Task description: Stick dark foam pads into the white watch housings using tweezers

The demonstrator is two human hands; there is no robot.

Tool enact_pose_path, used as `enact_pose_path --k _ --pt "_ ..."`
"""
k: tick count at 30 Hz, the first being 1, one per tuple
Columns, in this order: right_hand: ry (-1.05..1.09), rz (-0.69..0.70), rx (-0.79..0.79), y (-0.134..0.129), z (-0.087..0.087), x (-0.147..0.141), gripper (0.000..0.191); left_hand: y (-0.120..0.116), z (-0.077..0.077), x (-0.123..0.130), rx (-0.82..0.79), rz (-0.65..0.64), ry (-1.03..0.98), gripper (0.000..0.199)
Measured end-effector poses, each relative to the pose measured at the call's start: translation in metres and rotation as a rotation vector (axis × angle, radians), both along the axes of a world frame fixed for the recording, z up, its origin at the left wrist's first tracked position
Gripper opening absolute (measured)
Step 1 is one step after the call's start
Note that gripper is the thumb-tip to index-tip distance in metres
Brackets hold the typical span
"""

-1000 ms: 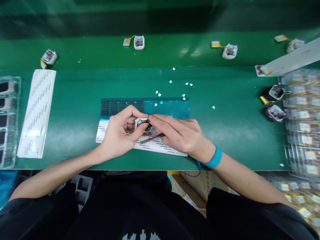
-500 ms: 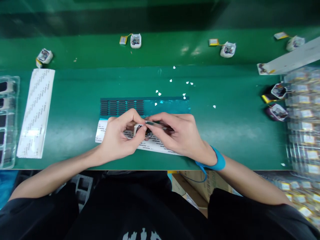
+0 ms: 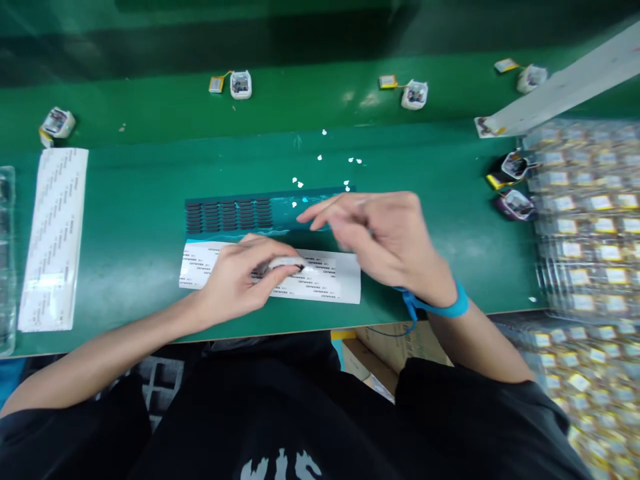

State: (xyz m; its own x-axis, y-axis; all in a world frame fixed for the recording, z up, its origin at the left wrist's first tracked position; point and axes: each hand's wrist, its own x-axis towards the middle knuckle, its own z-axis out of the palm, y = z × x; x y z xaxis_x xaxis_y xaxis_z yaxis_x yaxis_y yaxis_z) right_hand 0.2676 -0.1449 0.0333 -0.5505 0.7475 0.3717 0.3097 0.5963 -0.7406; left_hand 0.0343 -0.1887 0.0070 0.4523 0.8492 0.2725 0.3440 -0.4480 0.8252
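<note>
My left hand [image 3: 237, 277] pinches a small white device housing [image 3: 284, 262] between thumb and fingers, turned nearly edge-on, with a dark bit at its right end. Below it lies a white printed sheet [image 3: 330, 288]. To the right, apart from the housing, my right hand [image 3: 387, 243] is smeared by motion above the sheet's right end and the teal strip. Its fingers point left; whether anything is in them is unclear. The teal strip [image 3: 315, 212] carries rows of thin black pieces [image 3: 227, 215] on its left half.
White housings [image 3: 241, 85] wired to small batteries [image 3: 217, 84] stand along the back. Small white dots [image 3: 320, 158] dot the bench. A stack of printed sheets [image 3: 53, 240] lies left. Clear trays [image 3: 585, 227] and a dark purple housing [image 3: 515, 205] are at right.
My right hand has pulled away from the housing to the right; the slim grey tool it held is no longer discernible. My left hand keeps the housing, now tilted edge-on. The view has shifted right.
</note>
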Motion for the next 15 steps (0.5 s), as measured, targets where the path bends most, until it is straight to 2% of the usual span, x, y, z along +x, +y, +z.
enact_pose_path --k 2,4,7,11,15 --pt "0.068 -0.143 -0.024 -0.006 0.007 0.013 0.045 0.000 -0.006 0.001 0.052 -0.144 0.030 0.010" --pt "0.062 -0.249 -0.102 -0.018 0.006 0.025 0.052 0.000 -0.011 0.002 0.038 -0.193 0.065 0.013" --pt "0.081 -0.284 -0.296 -0.041 -0.004 0.043 0.056 0.000 -0.016 0.005 -0.003 -0.138 0.102 0.013" --pt "0.165 -0.413 -0.361 -0.061 -0.018 0.056 0.056 0.001 -0.016 0.007 -0.017 -0.091 0.108 0.013" --pt "0.184 -0.490 -0.474 -0.066 -0.023 0.055 0.060 0.001 -0.014 0.007 -0.009 -0.083 0.118 0.013"
